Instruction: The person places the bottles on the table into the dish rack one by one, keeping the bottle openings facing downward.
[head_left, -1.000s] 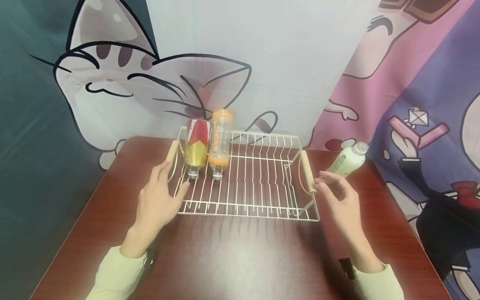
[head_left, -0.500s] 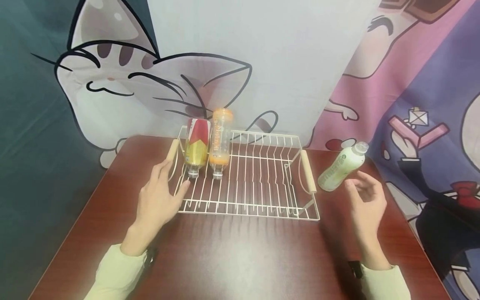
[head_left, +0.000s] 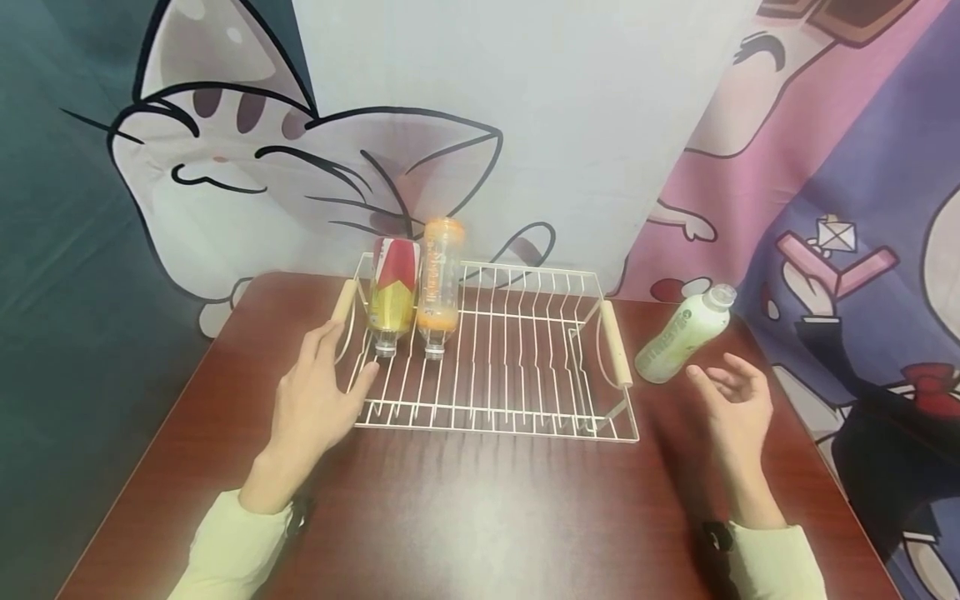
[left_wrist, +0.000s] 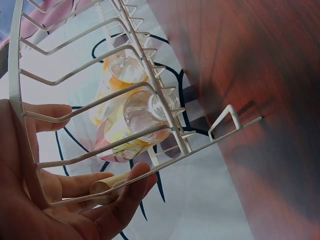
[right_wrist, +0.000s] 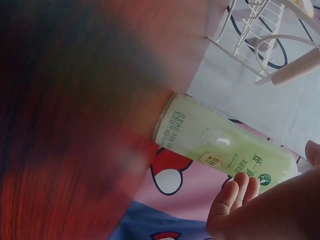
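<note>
Pale green plastic marks the thing you seem to be dealing with: the green bottle [head_left: 682, 337], standing on the table [head_left: 480, 517] outside the wire rack [head_left: 495, 432], just beyond its right wooden handle [head_left: 616, 343]. Your right hand [head_left: 738, 417] is just beside that bottle, to its right and nearer to you, thumb and fingers loosely curved with nothing between them; from the head view a small gap shows, so you have no grip on it. Your left hand [head_left: 311, 400] lies at the left wooden handle [head_left: 345, 302], fingers relaxed and thumb spread toward the wires, more a steadying touch than a hold, though you cannot tell how firmly it presses. Toward the rack's left end, the red-and-yellow bottle [head_left: 394, 292] and the orange bottle [head_left: 440, 275] rest side by side, caps down and toward you.

Judging from this, your step in hand is lining up the right hand for the green bottle. Your next move would call for bringing the palm in level, wrapping thumb and fingers round the body, and avoiding a nudge that could tip it against the handle.
</note>
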